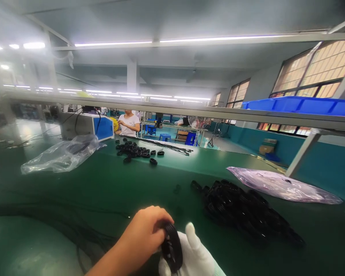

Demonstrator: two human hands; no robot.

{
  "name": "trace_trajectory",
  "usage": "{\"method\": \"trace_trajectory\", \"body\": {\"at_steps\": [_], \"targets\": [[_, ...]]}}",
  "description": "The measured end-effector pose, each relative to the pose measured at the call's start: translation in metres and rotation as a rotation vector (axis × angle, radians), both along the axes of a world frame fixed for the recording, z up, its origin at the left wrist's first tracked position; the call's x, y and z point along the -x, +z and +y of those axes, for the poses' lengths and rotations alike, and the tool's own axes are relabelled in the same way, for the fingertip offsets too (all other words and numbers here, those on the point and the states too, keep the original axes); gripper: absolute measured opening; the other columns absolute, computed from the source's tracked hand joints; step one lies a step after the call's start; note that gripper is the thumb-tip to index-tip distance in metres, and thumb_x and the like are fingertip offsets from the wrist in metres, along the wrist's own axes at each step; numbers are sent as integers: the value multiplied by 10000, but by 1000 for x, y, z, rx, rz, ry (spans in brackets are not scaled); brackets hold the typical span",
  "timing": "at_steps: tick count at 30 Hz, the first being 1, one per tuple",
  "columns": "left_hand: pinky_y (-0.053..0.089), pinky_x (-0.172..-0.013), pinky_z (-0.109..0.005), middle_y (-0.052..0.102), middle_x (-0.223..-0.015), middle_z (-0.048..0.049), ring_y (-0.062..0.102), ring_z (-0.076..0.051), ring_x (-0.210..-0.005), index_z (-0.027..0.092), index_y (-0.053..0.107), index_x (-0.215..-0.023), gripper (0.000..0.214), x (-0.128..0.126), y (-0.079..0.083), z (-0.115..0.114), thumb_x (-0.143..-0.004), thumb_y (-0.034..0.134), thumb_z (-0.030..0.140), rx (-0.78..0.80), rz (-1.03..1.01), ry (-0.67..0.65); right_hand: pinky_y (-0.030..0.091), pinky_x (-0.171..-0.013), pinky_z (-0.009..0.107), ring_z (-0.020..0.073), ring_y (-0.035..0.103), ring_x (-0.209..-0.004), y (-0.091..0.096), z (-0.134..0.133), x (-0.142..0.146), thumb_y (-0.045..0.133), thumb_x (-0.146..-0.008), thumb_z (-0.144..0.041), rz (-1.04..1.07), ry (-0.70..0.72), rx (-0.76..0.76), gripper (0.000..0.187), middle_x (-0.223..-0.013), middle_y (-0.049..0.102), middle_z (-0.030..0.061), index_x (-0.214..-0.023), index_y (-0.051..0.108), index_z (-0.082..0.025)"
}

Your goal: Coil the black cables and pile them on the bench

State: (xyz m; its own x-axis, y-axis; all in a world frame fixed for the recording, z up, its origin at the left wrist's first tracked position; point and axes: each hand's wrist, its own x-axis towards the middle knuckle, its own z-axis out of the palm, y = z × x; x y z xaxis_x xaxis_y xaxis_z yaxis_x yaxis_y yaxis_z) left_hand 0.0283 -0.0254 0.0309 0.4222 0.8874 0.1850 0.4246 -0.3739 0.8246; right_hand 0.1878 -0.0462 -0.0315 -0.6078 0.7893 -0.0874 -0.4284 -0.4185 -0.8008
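Observation:
Near the bottom centre, a small coil of black cable (172, 247) stands on edge between my two hands. My bare left hand (149, 230) pinches the coil's left upper side between thumb and fingers. A white glove covers my right hand (198, 253), which is wrapped round the coil from the right and below. Its thumb points up, away from the coil, and a gloved fingertip shows under the coil's lower left side. To the right lies a big heap of similar black coils (241, 211). Long loose black cables (71, 222) spread over the green tabletop (109, 188) at the left.
Farther back lie scattered black coils (135, 149) and a bundle of straight cables (172, 145). A clear plastic bag (66, 155) sits near a blue-and-grey machine (103, 126). Another plastic bag (284, 186) is at right, below a shelf rail (189, 110). A person (129, 122) is beyond the table.

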Motion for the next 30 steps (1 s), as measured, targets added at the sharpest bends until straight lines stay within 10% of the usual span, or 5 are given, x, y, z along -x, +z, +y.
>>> {"method": "trace_trajectory", "body": {"at_steps": [6, 14, 20, 30], "targets": [[364, -542, -210, 618, -657, 36, 526, -117, -604, 178, 654, -778, 222, 1, -14, 6, -673, 468, 119, 92, -41, 68, 492, -608, 228, 148, 641, -696, -3, -1, 5, 479, -886, -339, 241, 43, 168, 379, -942, 666, 153, -1049, 621, -28], [422, -534, -218, 583, -715, 35, 525, -86, -552, 135, 631, -1014, 388, 21, -6, 18, -629, 633, 181, 540, -409, -193, 511, -571, 225, 130, 630, -648, -12, 7, 13, 466, -858, -574, 251, 65, 261, 509, -895, 658, 107, -1006, 619, -112], [426, -453, -217, 571, -551, 35, 534, -103, -465, 106, 548, -894, 305, 6, -16, 22, -628, 640, 223, 569, -397, 64, 529, -646, 349, 205, 568, -838, 3, 4, 18, 773, -623, -377, -293, -268, -167, 659, -967, 577, 65, -1179, 473, -187], [351, -453, -195, 508, -543, 55, 441, -77, -481, 160, 504, -670, 177, 2, -44, -6, -613, 618, 283, 548, -448, 25, 498, -674, 337, 214, 592, -851, 13, -5, 16, 773, -604, -238, -165, -168, -152, 461, -933, 566, 44, -984, 526, -158]]}}
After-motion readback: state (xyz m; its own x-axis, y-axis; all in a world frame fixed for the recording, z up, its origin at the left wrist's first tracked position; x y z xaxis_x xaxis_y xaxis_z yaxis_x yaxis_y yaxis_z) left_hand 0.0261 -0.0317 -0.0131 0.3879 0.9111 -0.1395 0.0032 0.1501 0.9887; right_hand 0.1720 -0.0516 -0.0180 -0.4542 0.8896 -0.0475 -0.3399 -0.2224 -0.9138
